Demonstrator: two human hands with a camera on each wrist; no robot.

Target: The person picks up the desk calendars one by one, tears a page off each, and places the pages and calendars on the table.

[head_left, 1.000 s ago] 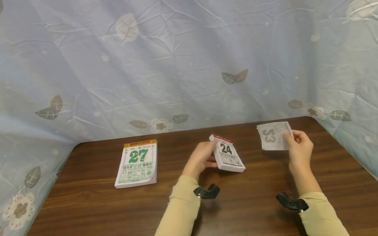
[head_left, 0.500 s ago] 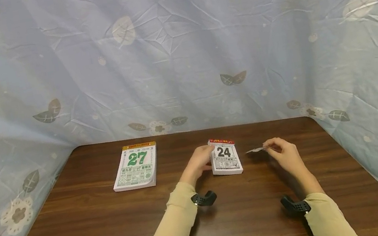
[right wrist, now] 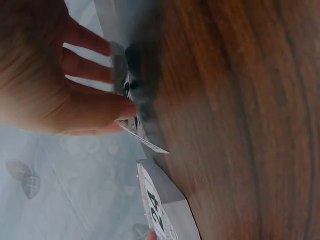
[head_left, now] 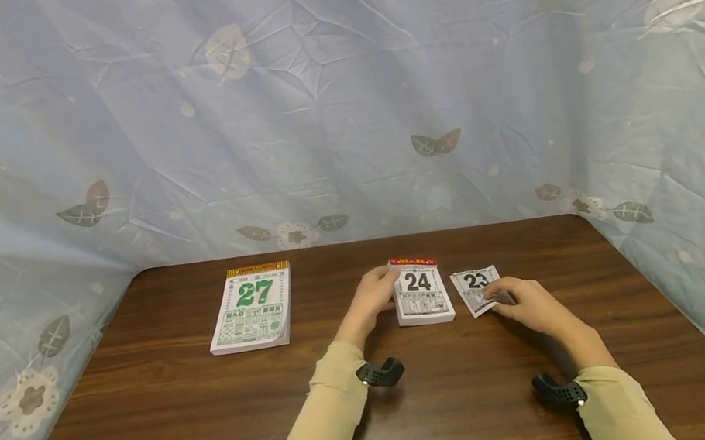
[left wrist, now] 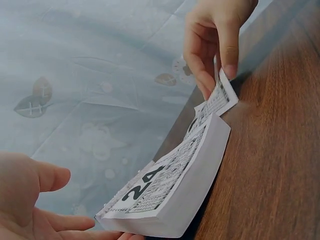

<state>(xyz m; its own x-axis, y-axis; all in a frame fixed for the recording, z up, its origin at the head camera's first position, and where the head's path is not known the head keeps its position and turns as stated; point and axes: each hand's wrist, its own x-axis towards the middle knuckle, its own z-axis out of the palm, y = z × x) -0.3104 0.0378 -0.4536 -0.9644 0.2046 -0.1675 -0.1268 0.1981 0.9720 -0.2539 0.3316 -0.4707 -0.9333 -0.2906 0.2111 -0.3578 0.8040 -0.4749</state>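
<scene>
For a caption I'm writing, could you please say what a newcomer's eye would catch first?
Probably the larger calendar showing a green 27, on the table at left. Next, the smaller calendar showing 24, at the left hand, and beside it the loose 23 sheet, pinched by the right hand.

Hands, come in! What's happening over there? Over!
Left hand touches 24 pad. Right hand pinches 23 sheet, beside that pad. 27 pad off left, not in the way.

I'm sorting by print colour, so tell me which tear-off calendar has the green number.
The tear-off calendar showing 27, the leftmost; its number is green, while the red-topped tear-off calendar shows a black 24.
</scene>
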